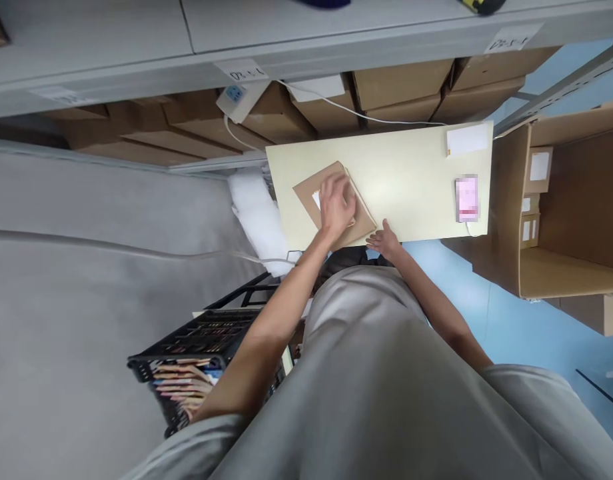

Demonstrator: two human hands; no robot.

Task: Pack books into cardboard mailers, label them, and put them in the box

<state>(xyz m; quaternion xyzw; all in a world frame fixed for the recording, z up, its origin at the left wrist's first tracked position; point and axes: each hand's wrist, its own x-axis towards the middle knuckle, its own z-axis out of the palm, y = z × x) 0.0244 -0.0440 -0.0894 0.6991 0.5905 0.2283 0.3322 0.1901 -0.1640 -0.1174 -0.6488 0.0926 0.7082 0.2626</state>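
A flat brown cardboard piece [311, 185], perhaps a folded carton or mailer, lies slantwise on the left part of a pale table. On top of it rests my left hand [336, 203], fingers bent and closed over something mostly hidden beneath the palm. A bit of white [316, 198] peeks out at the left of these fingers, and a small edge shows by the wrist side. My right hand [384, 241] is at the table's front edge, by the cardboard's lower right corner. Its fingers are spread and hold nothing.
The pale table [406, 180] also bears a phone-like pink-screened device [467, 199] and a white box [467, 139]. A big open carton [501, 207] stands right. Boxes [401, 83] fill the shelf behind, beside a power strip [241, 100]. A black crate [186, 373] stands lower left.
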